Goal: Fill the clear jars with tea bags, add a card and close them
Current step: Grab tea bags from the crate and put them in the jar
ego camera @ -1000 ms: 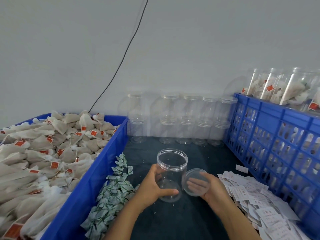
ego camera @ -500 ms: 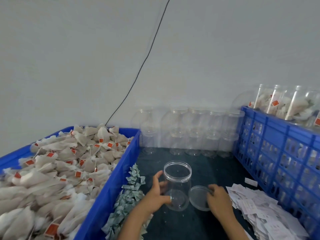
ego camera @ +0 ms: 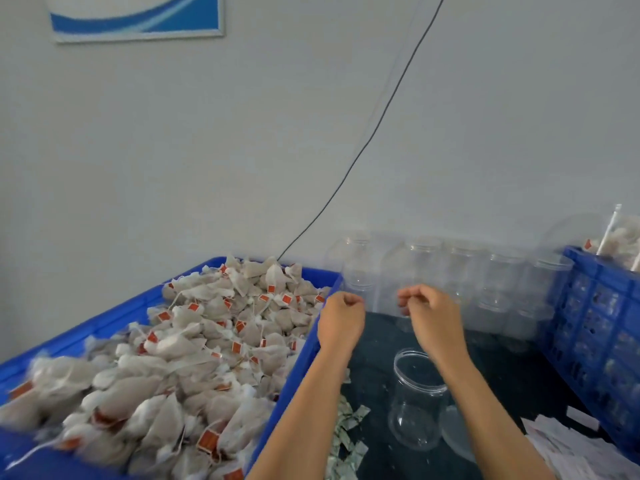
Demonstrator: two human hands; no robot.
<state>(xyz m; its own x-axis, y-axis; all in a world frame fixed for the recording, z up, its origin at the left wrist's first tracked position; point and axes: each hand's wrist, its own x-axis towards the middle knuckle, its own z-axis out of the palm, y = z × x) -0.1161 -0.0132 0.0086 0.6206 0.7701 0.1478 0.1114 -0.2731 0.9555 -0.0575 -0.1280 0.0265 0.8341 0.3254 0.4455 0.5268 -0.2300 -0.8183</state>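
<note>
An open clear jar [ego camera: 415, 403] stands empty on the dark table, its clear lid [ego camera: 457, 434] lying flat just to its right, partly hidden by my right forearm. My left hand [ego camera: 341, 317] is raised over the right rim of the blue bin [ego camera: 304, 362], fingers curled, holding nothing. The bin is heaped with tea bags [ego camera: 207, 341]. My right hand [ego camera: 429, 313] hovers beside the left one, above and behind the jar, fingers curled and empty. White cards [ego camera: 571, 452] lie in a pile at the lower right.
Stacked empty clear jars [ego camera: 460, 282] line the wall at the back. A blue lattice crate [ego camera: 595, 327] on the right holds filled jars [ego camera: 620, 237]. Small green-white packets [ego camera: 346, 434] lie beside the bin. A black cable [ego camera: 374, 133] runs down the wall.
Both hands let go of the jar and lid and rose toward the back, near the tea bag bin. The lid now lies on the table. The camera tilted up and left.
</note>
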